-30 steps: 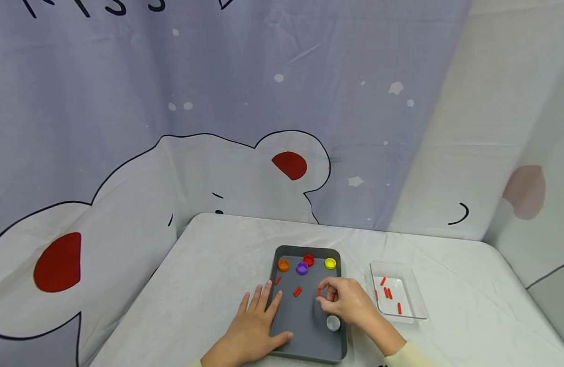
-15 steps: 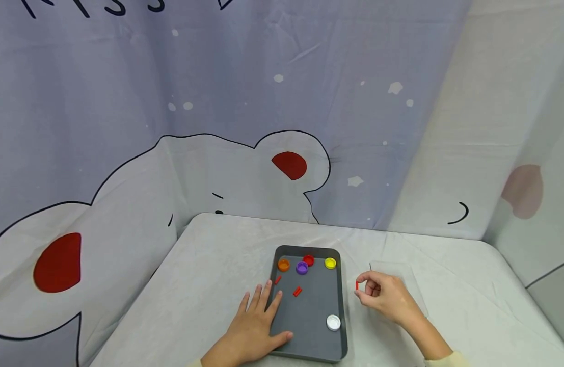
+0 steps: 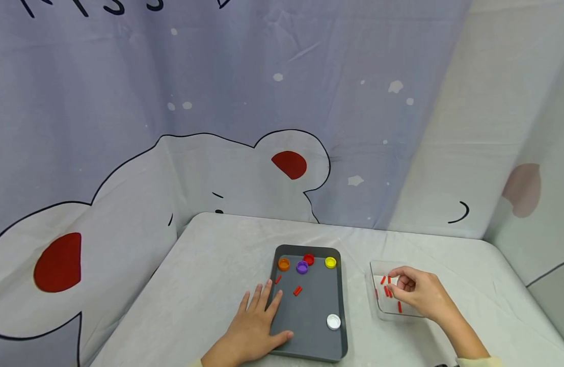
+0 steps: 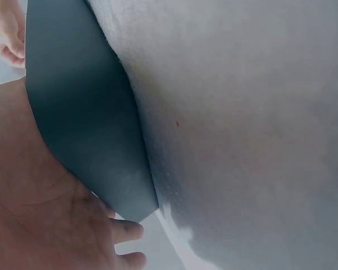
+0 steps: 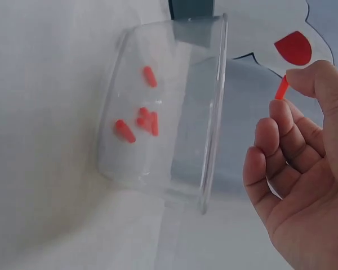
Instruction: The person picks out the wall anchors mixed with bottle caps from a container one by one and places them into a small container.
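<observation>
Above the clear plastic box (image 3: pixel 375 266), my right hand (image 3: pixel 421 293) pinches a small red stick (image 5: pixel 281 88) between thumb and index finger. Several similar red sticks (image 5: pixel 124 131) lie in the box. My left hand (image 3: pixel 249 329) rests with spread, straight fingers on the left edge of the grey tray (image 3: pixel 309 336), as the left wrist view also shows the palm (image 4: pixel 50 185) against the tray's wall. On the tray lie red sticks at the middle (image 3: pixel 297 291) and by the left fingertips (image 3: pixel 278 279).
Small round caps stand in the tray: an orange cap (image 3: pixel 284 264), a purple cap (image 3: pixel 302 267), a red cap (image 3: pixel 309 260) and a yellow cap (image 3: pixel 330 262) at the far end, a white cap (image 3: pixel 333 322) near the right wall. White cloth (image 3: pixel 208 265) covers the table.
My right hand has moved right, from over the tray to over the clear box, carrying the red stick. My left hand and the tray stay in place.
</observation>
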Demonstrator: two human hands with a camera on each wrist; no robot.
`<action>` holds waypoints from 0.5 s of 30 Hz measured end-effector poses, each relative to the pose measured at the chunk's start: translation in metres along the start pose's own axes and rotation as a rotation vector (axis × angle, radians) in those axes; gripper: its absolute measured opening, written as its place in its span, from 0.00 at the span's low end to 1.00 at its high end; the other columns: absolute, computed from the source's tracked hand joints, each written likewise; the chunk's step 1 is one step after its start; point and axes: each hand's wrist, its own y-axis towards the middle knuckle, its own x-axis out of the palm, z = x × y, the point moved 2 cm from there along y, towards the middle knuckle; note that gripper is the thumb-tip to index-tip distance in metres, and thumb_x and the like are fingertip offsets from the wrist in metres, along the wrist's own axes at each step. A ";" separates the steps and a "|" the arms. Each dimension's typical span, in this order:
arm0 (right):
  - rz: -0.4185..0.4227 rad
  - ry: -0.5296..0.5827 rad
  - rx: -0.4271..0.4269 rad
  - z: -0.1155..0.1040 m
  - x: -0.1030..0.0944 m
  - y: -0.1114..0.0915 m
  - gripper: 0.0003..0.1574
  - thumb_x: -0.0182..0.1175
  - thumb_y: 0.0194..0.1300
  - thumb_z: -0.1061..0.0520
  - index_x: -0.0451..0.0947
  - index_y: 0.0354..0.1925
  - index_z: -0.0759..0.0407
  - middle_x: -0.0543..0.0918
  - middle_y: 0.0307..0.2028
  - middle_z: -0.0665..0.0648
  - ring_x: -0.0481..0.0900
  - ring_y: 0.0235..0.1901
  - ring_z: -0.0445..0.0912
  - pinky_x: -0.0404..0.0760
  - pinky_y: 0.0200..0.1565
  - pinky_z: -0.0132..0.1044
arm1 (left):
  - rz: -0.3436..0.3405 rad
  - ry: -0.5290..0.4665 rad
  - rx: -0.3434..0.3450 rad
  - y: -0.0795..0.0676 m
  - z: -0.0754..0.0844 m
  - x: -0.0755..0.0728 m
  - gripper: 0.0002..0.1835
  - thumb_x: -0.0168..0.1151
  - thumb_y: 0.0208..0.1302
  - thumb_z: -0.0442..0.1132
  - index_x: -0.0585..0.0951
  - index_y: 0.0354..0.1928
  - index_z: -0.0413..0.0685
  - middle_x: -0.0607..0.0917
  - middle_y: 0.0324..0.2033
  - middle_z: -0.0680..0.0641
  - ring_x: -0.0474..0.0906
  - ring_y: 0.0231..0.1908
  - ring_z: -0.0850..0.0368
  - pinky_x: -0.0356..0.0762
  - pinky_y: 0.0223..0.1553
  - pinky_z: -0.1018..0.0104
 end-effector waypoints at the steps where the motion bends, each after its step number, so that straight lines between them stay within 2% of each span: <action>1: -0.005 -0.002 0.003 0.002 -0.001 0.000 0.13 0.71 0.54 0.64 0.84 0.39 0.53 0.73 0.19 0.38 0.71 0.21 0.32 0.71 0.27 0.29 | -0.001 -0.002 0.000 0.000 0.000 0.000 0.51 0.50 0.64 0.76 0.60 0.79 0.50 0.49 0.80 0.38 0.47 0.78 0.35 0.46 0.72 0.33; 9: -0.044 0.011 0.011 0.007 -0.001 -0.002 0.12 0.71 0.56 0.62 0.85 0.42 0.56 0.75 0.20 0.38 0.71 0.21 0.32 0.71 0.27 0.30 | 0.007 0.003 0.003 0.000 0.000 -0.001 0.51 0.50 0.64 0.76 0.60 0.79 0.50 0.49 0.80 0.38 0.47 0.77 0.35 0.47 0.72 0.33; 15: -0.055 0.056 0.007 -0.003 0.008 0.003 0.14 0.71 0.58 0.61 0.85 0.44 0.59 0.75 0.20 0.39 0.72 0.21 0.32 0.72 0.27 0.29 | 0.014 -0.004 0.006 -0.001 0.001 -0.001 0.51 0.51 0.64 0.76 0.61 0.79 0.49 0.50 0.79 0.38 0.48 0.77 0.34 0.47 0.72 0.33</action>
